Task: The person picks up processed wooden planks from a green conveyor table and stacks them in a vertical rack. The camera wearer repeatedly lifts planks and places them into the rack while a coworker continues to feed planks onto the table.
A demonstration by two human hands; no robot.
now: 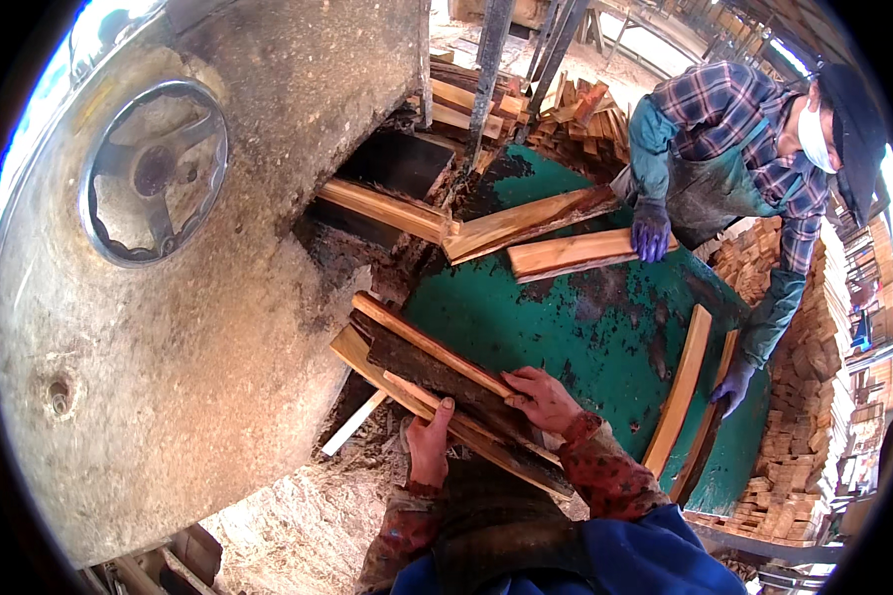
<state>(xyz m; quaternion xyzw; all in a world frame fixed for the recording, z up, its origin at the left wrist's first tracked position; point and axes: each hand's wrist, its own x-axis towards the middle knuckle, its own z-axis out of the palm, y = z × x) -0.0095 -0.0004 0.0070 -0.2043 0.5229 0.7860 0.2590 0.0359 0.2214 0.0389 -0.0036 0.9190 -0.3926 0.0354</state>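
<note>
Both my hands are closed on a small stack of rough wooden boards (456, 382) with dark bark on their edges, held tilted in front of my body. My left hand (429, 444) grips the near side, its thumb up against the wood. On the far side, my right hand (546, 399) has its fingers over the edge of the boards. Beyond them, a green table (476, 307) with worn paint carries a pale board (580, 255) under a co-worker's gloved hand (651, 230). Another bark-edged board (526, 223) lies behind it.
On the left stands a large dusty machine housing (258, 327) with a handwheel (154, 174). The co-worker's other glove (734, 385) touches a dark strip beside a curved board (680, 392) at the table's right. Stacked wood (799, 426) rises beyond; sawdust (288, 535) covers the floor.
</note>
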